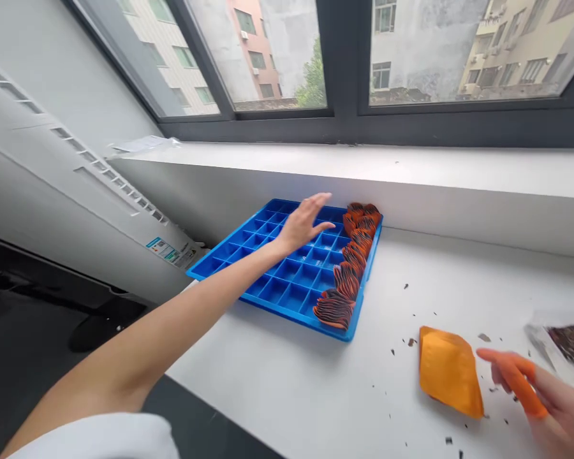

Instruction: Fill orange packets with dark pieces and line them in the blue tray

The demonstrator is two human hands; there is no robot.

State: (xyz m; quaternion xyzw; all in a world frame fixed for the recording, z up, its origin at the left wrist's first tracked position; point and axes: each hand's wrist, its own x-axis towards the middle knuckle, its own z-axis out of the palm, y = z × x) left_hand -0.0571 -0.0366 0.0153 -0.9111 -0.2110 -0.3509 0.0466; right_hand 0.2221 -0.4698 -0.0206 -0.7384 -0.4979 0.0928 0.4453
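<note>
White worktop [277, 363]. Left hand [302, 225] open, empty over blue tray [277, 310]; right hand [552, 408] loose, empty beside orange packet [447, 370]. Lifting that needs a pinch.

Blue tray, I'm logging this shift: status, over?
Left grip open above blue tray. Right grip open beside orange packet. Dark scraps around packet.

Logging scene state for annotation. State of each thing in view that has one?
Blue tray: partly filled, along one side
Orange-and-black stacks: standing in tray compartments
Orange packet: lying flat; sealed or not, can't tell
Clear bag: dark contents; closure unclear
Left hand: open, over tray; contact unclear
Right hand: holding nothing visible, beside packet, orange finger covers on
</note>
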